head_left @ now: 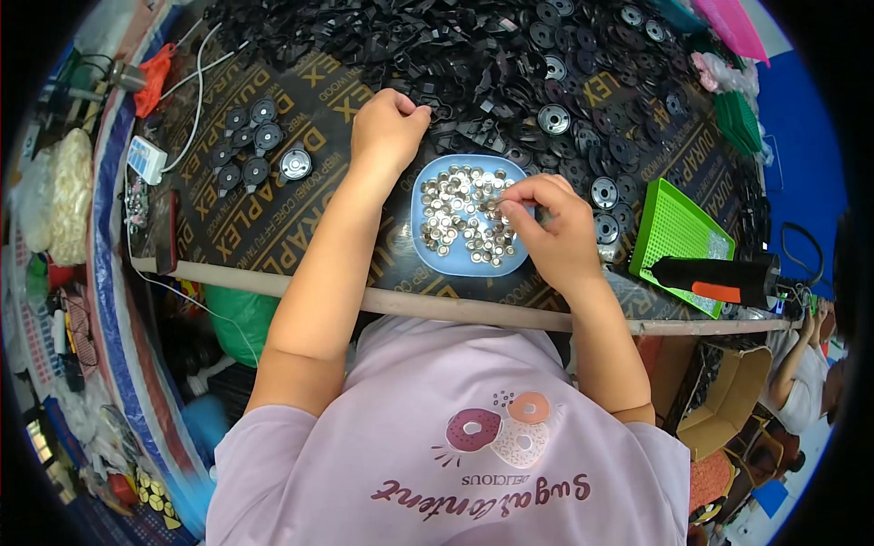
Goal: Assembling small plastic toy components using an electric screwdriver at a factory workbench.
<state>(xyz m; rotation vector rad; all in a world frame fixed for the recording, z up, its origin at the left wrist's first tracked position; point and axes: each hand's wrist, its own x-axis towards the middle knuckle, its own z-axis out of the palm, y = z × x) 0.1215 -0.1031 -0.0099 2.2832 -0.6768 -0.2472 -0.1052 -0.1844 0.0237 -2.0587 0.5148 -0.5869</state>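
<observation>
A blue square tray (435, 263) with rounded corners sits before me near the table's front edge. Many small round silver metal caps (446, 218) lie loose in it. Over the tray's right side, my right hand (555, 223) pinches a small metal cap between thumb and fingertips. Farther off and to the left, my left hand (390, 132) is closed beside the pile of black plastic parts (428, 55). Its curled fingers hide whatever they hold.
Several black round parts (255, 170) and one with a silver disc (296, 164) lie at the left. Black discs with metal rings (553, 119) spread at the right. A green basket (669, 205) and a black-and-orange tool (710, 278) stand right. A phone (167, 232) is at the left edge.
</observation>
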